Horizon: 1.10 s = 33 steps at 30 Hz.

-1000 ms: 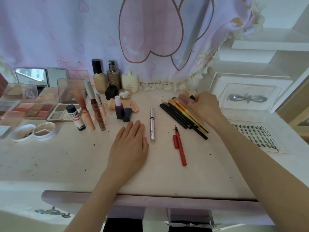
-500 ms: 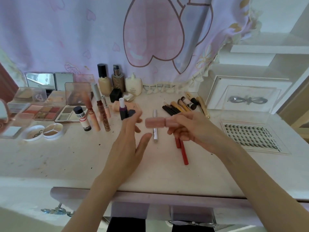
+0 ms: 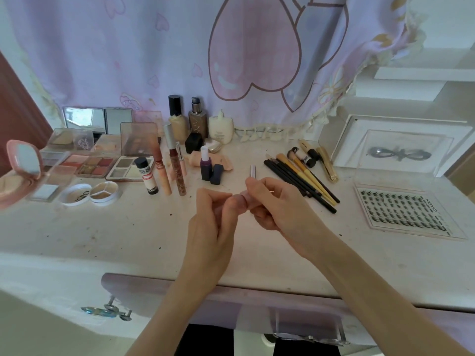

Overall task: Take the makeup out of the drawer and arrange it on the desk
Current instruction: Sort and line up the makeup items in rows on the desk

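Hands, left [image 3: 210,224] and right [image 3: 275,204], each grip one end of pink tube [image 3: 243,200], lying left-right above desk [image 3: 102,235].

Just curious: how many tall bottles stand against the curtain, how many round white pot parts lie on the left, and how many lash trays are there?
Bottles against the curtain: 3
Round white pot parts: 2
Lash trays: 1
Total: 6
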Available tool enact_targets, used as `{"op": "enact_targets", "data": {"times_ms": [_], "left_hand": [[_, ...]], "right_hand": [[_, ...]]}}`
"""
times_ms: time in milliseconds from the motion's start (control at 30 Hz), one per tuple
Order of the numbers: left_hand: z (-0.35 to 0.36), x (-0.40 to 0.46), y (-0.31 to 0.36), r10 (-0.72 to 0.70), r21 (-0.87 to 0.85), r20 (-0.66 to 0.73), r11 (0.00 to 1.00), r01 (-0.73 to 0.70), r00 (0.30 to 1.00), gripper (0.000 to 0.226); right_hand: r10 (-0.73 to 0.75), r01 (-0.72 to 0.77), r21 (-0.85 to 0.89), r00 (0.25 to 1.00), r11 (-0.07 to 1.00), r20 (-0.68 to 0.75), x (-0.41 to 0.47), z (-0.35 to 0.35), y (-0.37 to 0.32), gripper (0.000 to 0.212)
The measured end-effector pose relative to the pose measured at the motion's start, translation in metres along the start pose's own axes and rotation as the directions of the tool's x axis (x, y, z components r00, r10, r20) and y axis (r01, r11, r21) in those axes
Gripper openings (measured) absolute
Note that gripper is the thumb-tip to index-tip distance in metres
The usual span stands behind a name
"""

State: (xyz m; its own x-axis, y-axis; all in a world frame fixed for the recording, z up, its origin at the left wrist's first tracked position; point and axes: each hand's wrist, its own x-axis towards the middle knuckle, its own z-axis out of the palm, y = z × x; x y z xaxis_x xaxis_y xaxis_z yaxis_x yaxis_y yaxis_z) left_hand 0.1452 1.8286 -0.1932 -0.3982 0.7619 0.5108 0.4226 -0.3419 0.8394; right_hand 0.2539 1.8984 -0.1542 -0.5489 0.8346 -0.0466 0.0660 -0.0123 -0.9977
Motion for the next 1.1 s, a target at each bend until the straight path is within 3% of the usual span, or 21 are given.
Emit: {"op": "enact_targets", "data": {"times_ms": [67,167,233,333,467,533,600,700,833,867,933,1033,1100], "left_hand": [[0.000,0.001,0.001,-0.107,-0.103,-0.015,0.989,0.105,0.994,0.019],[-0.004,0.009,0.003,-0.344,-0.315,0.038,0.887,0.338,0.938,0.029],[-0.009,0.013,0.000,-0.399,-0.278,0.118,0.866,0.416,0.909,0.035],[-0.016,0.010,-0.005,-0.239,0.107,0.131,0.968,0.226,0.962,0.026],[-0.019,0.003,-0.013,-0.085,0.416,0.152,0.909,0.014,0.985,0.033],[-0.023,0.005,-0.014,-0.098,0.419,0.176,0.908,0.016,0.979,0.020],[-0.029,0.011,-0.015,-0.188,0.280,0.280,0.954,0.107,0.941,0.011],[-0.036,0.016,-0.014,-0.239,0.158,0.405,0.969,0.190,0.883,0.030],[-0.035,0.016,-0.017,-0.160,0.272,0.328,0.960,0.069,0.931,0.001],[-0.035,0.015,-0.018,-0.138,0.295,0.321,0.955,0.039,0.937,0.007],[-0.035,0.015,-0.021,-0.142,0.322,0.329,0.946,0.031,0.934,0.008],[-0.039,0.017,-0.025,-0.184,0.302,0.325,0.950,0.082,0.928,0.008],[-0.041,0.018,-0.028,-0.184,0.309,0.303,0.947,0.086,0.935,0.004]], "right_hand": [[-0.128,0.128,-0.116,0.992,0.985,0.009,-0.001,0.002,0.001,0.025],[-0.332,0.339,-0.367,0.939,0.866,0.084,0.000,0.004,0.006,0.007],[-0.349,0.359,-0.412,0.931,0.837,0.103,0.002,0.002,0.008,0.001],[-0.294,0.273,-0.393,0.956,0.878,0.007,0.009,-0.004,0.006,0.027],[-0.185,0.156,-0.346,0.981,0.925,-0.050,0.018,-0.002,0.003,0.035],[-0.210,0.183,-0.405,0.978,0.896,-0.021,0.020,0.000,0.002,0.028],[-0.272,0.281,-0.484,0.958,0.829,0.092,0.021,-0.001,-0.001,0.014],[-0.294,0.368,-0.518,0.930,0.772,0.222,0.021,-0.007,-0.005,0.017],[-0.232,0.214,-0.586,0.972,0.781,0.046,0.029,-0.002,-0.008,0.046],[-0.218,0.184,-0.599,0.976,0.779,0.017,0.031,-0.001,-0.008,0.051],[-0.190,0.191,-0.600,0.980,0.777,0.066,0.034,-0.002,-0.010,0.042],[-0.144,0.276,-0.557,0.952,0.784,0.269,0.032,-0.008,-0.017,0.014],[-0.116,0.261,-0.584,0.955,0.768,0.274,0.032,-0.010,-0.017,0.017]]}}
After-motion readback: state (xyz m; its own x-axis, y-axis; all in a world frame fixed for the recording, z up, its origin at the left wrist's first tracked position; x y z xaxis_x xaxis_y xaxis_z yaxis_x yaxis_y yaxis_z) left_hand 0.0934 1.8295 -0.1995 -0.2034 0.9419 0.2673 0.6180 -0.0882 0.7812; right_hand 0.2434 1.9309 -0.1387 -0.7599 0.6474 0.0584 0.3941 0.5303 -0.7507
